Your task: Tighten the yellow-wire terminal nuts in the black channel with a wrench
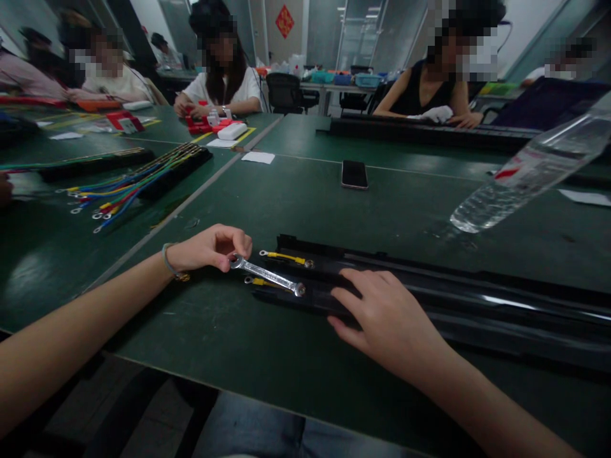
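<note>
The person's left hand [214,248] pinches a steel wrench [267,275] by its ring end, thumb against curled fingers; the shaft is flat, bright and polished, any stamping on it too small to read, and its far-from-hand end sits over a fastener at the left end of a long black trough [477,299]; the right hand [382,312] is loosely spread, palm down, fingers over the trough just right of that fastener, though how firmly they press cannot be told. The trough runs off to the right, smooth and glossy, with raised lengthwise walls; two yellow leads [286,257] with metal ring lugs poke from its left end, the nearer one partly behind the wrench. A braided bracelet [168,262] circles the left wrist; the table [405,210] is dull green with pale seams. Farther off lie a dark-screened phone [354,174] and a white paper slip [258,157]; at right a ribbed, clear plastic bottle [525,172] carries a red-marked label, its lettering illegible; at left, multicoloured cables [143,178] end in ring lugs; on the far door, a red diamond [284,21] bears gold characters too blurred to read.
</note>
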The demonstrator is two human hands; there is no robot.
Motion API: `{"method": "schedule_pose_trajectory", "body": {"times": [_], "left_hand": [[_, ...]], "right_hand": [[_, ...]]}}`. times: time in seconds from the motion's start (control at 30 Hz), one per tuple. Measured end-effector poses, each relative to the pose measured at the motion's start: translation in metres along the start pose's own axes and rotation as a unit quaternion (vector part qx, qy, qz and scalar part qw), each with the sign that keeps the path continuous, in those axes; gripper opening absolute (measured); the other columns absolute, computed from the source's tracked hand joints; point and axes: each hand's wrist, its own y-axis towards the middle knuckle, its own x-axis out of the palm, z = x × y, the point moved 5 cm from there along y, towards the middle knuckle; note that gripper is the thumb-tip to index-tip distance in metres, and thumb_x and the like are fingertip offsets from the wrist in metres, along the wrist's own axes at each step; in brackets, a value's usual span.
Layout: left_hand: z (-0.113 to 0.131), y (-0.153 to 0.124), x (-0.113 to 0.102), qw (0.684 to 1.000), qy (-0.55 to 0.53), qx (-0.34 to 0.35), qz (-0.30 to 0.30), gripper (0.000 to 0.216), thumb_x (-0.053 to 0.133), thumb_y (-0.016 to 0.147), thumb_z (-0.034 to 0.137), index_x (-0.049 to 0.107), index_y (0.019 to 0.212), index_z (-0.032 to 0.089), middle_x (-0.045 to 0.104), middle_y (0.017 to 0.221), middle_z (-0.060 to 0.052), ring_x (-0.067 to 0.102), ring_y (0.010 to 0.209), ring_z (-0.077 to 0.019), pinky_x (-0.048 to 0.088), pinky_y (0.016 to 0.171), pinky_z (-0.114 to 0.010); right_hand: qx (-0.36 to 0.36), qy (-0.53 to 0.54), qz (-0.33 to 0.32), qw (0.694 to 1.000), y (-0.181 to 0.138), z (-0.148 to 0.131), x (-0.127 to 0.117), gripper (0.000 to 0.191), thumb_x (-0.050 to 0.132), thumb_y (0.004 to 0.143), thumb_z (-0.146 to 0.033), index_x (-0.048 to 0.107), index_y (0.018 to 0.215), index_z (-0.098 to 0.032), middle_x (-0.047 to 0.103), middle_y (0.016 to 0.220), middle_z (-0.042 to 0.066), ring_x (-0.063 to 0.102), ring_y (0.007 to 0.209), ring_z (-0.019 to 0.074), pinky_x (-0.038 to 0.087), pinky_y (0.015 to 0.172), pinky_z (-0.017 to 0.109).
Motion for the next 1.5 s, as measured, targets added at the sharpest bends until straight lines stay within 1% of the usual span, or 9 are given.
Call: {"method": "schedule_pose_trajectory", "body": {"times": [0.1, 0.2, 0.37, 0.57, 0.7, 0.87, 1.13, 1.3, 1.5], "left_hand": [[0.006, 0.000, 0.012, 0.998, -0.032, -0.006, -0.046, 0.026, 0.076, 0.059, 0.031, 0.058, 0.071, 0.017, 0.049, 0.060, 0.002, 0.046, 0.060, -0.0126, 0.040, 0.056, -0.025], [0.011, -0.001, 0.022, 0.995, -0.038, -0.012, -0.086, 0.026, 0.076, 0.060, 0.030, 0.055, 0.069, 0.016, 0.050, 0.063, 0.001, 0.046, 0.062, -0.0124, 0.039, 0.058, -0.025], [0.012, 0.000, 0.025, 0.993, -0.036, -0.024, -0.110, 0.026, 0.076, 0.060, 0.030, 0.055, 0.068, 0.016, 0.050, 0.064, 0.001, 0.046, 0.064, -0.0130, 0.039, 0.060, -0.026], [0.013, 0.001, 0.023, 0.995, -0.038, -0.019, -0.090, 0.024, 0.075, 0.062, 0.030, 0.059, 0.073, 0.017, 0.052, 0.066, 0.001, 0.047, 0.065, -0.0129, 0.039, 0.060, -0.026], [0.011, 0.001, 0.015, 0.998, -0.032, 0.009, -0.046, 0.022, 0.072, 0.065, 0.031, 0.061, 0.078, 0.017, 0.052, 0.066, 0.000, 0.048, 0.065, -0.0132, 0.039, 0.059, -0.025], [0.005, 0.002, 0.004, 1.000, 0.006, 0.024, 0.003, 0.023, 0.070, 0.067, 0.033, 0.062, 0.082, 0.017, 0.051, 0.065, 0.000, 0.047, 0.062, -0.0129, 0.040, 0.057, -0.025], [0.000, 0.002, -0.002, 0.999, 0.023, 0.020, 0.029, 0.023, 0.066, 0.070, 0.036, 0.061, 0.083, 0.017, 0.049, 0.068, 0.000, 0.046, 0.062, -0.0121, 0.040, 0.057, -0.023], [0.001, 0.002, 0.000, 0.999, 0.017, 0.010, 0.026, 0.024, 0.067, 0.069, 0.036, 0.061, 0.081, 0.017, 0.049, 0.067, 0.000, 0.046, 0.062, -0.0124, 0.040, 0.057, -0.024], [0.007, 0.003, 0.011, 0.999, -0.014, 0.006, -0.040, 0.025, 0.073, 0.063, 0.034, 0.060, 0.076, 0.017, 0.052, 0.067, -0.001, 0.048, 0.065, -0.0141, 0.041, 0.059, -0.025]], "right_hand": [[0.000, 0.001, 0.003, 1.000, 0.000, -0.001, 0.000, 0.024, 0.051, 0.078, -0.033, 0.062, 0.091, -0.018, 0.056, 0.109, 0.013, 0.050, 0.095, 0.0250, 0.038, 0.075, 0.038], [-0.002, 0.003, 0.004, 1.000, 0.000, -0.001, 0.000, 0.024, 0.050, 0.078, -0.033, 0.062, 0.092, -0.017, 0.056, 0.109, 0.013, 0.050, 0.095, 0.0250, 0.037, 0.075, 0.038], [0.001, 0.003, 0.000, 1.000, -0.001, -0.001, 0.001, 0.025, 0.049, 0.079, -0.034, 0.062, 0.092, -0.017, 0.055, 0.109, 0.013, 0.050, 0.095, 0.0254, 0.037, 0.076, 0.038], [0.003, 0.006, -0.010, 1.000, 0.002, -0.001, 0.002, 0.026, 0.047, 0.079, -0.034, 0.062, 0.092, -0.017, 0.055, 0.110, 0.013, 0.049, 0.096, 0.0255, 0.037, 0.078, 0.038], [0.006, 0.005, -0.011, 1.000, 0.001, 0.000, 0.002, 0.026, 0.048, 0.079, -0.033, 0.063, 0.093, -0.017, 0.055, 0.110, 0.013, 0.049, 0.097, 0.0257, 0.037, 0.078, 0.039], [0.002, 0.003, -0.010, 1.000, 0.001, 0.000, 0.002, 0.027, 0.048, 0.079, -0.035, 0.062, 0.094, -0.017, 0.055, 0.111, 0.013, 0.049, 0.096, 0.0253, 0.037, 0.078, 0.039], [0.001, -0.002, -0.006, 1.000, 0.000, 0.000, 0.002, 0.027, 0.048, 0.079, -0.035, 0.062, 0.093, -0.017, 0.055, 0.111, 0.013, 0.050, 0.095, 0.0250, 0.037, 0.078, 0.038], [0.002, -0.005, -0.005, 1.000, 0.000, 0.000, 0.003, 0.027, 0.048, 0.079, -0.035, 0.062, 0.092, -0.017, 0.055, 0.110, 0.013, 0.050, 0.095, 0.0250, 0.037, 0.078, 0.038], [0.003, -0.006, -0.006, 1.000, 0.001, 0.000, 0.003, 0.026, 0.049, 0.078, -0.035, 0.062, 0.092, -0.017, 0.055, 0.110, 0.013, 0.050, 0.096, 0.0253, 0.037, 0.078, 0.039]]}}
